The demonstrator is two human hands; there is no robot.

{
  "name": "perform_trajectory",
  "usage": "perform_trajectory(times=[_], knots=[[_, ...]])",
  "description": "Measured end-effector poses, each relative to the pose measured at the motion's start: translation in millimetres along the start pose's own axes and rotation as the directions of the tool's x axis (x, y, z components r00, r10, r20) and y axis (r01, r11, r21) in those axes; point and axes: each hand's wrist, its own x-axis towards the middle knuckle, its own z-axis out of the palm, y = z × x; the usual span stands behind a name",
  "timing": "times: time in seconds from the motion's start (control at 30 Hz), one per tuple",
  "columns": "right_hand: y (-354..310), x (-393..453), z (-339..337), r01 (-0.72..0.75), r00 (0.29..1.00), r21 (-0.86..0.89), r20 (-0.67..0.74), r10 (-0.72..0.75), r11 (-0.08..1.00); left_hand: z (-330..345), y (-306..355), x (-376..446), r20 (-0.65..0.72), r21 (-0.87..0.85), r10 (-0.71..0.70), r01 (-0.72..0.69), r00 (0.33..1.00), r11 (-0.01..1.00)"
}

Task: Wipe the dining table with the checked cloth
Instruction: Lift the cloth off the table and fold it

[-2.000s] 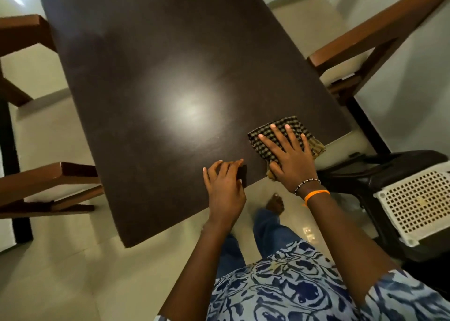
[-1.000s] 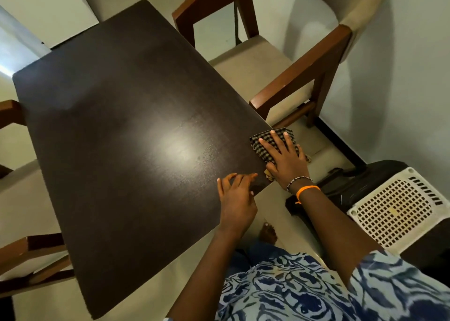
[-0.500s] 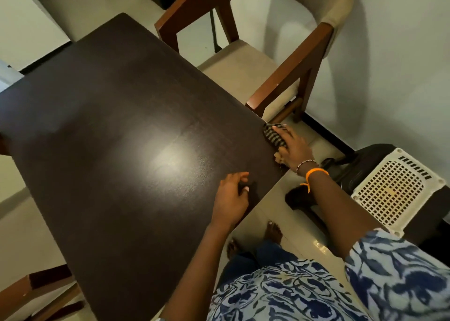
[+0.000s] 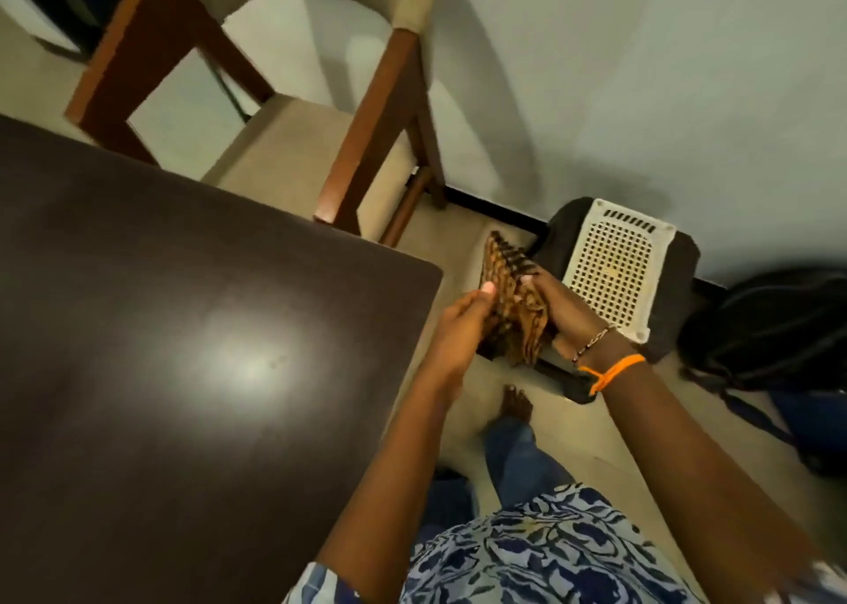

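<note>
The checked cloth (image 4: 515, 301), brown and black, is folded and held up in the air just right of the table's near right corner. Both hands hold it: my left hand (image 4: 460, 324) pinches its left side with the thumb on top, and my right hand (image 4: 566, 310), with a bead bracelet and an orange band at the wrist, grips its right side. The dark brown dining table (image 4: 183, 351) fills the left of the view, with a bright light glare on its top. Neither hand touches the table.
A wooden chair with a beige seat (image 4: 293, 145) stands at the table's far right side. By the wall sit a dark stool with a white perforated top (image 4: 614, 269) and a dark bag (image 4: 774, 328). My foot (image 4: 515, 404) is on the tiled floor.
The cloth has come off the table's right edge into the air. My left hand left the tabletop and joined my right hand on the cloth. The view swung right.
</note>
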Motion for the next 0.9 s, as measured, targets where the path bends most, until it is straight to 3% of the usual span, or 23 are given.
perform_trajectory(times=[0.17, 0.3, 0.37, 0.43, 0.53, 0.7, 0.9], knots=[[-5.0, -21.8, -41.6, 0.044, 0.999, 0.018, -0.018, -0.043, 0.999, 60.7, 7.1, 21.3, -0.019, -0.032, -0.073, 0.072, 0.997, 0.997], [-4.5, -6.6, -109.6, 0.082, 0.962, 0.008, -0.263, -0.077, 0.997, 102.6, -0.1, 55.4, -0.032, -0.073, -0.182, 0.18, 0.983, 0.981], [-2.4, 8.2, -146.2, -0.033, 0.94, 0.199, -0.327, 0.098, 0.979, 128.7, -1.7, 78.3, -0.007, -0.122, -0.255, 0.252, 0.967, 0.96], [1.2, 17.9, -172.2, -0.167, 0.941, 0.482, -0.182, 0.285, 0.86, 152.4, -2.7, 99.5, 0.027, -0.142, -0.318, 0.318, 0.948, 0.937], [7.6, 34.8, -214.3, -0.122, 0.941, 0.607, -0.18, 0.286, 0.785, 188.0, -5.4, 136.7, 0.086, -0.1, -0.384, 0.391, 0.919, 0.915], [20.6, 83.7, -273.2, -0.075, 0.911, 0.46, -0.33, 0.248, 0.885, 220.4, -20.3, 215.9, -0.028, 0.174, -0.434, 0.432, 0.9, 0.885], [28.1, 150.8, -304.4, -0.162, 0.848, 0.151, -0.483, 0.215, 0.975, 238.4, -31.1, 278.8, -0.113, 0.29, -0.467, 0.479, 0.877, 0.828]])
